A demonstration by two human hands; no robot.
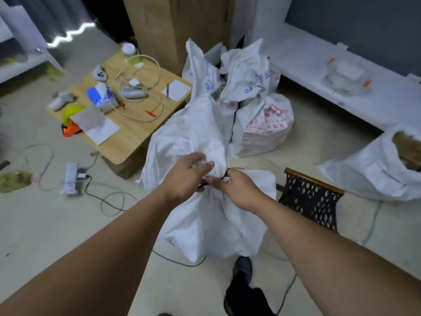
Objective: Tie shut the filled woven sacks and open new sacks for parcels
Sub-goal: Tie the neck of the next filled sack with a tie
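White sack [205, 226] sits on the floor [68, 224] before me. My left hand [186, 176] has fingers [206, 166] curled on its bunched neck [219, 165], and my right hand [239, 190] pinches the dark tie [226, 173]. I'd hold the neck squeezed and cinch hard.

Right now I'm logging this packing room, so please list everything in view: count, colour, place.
near sack: one, white, floor centre, neck gathered
tie: one, dark, at that neck
printed sacks: about three, white with blue or pink print, behind
open sack: one, white, floor right
low table: one, light wood, left, littered with cables and papers
power strip: one, white, floor left
lattice frame: one, black, right of near sack
left hand: grips the neck
right hand: pinches the tie
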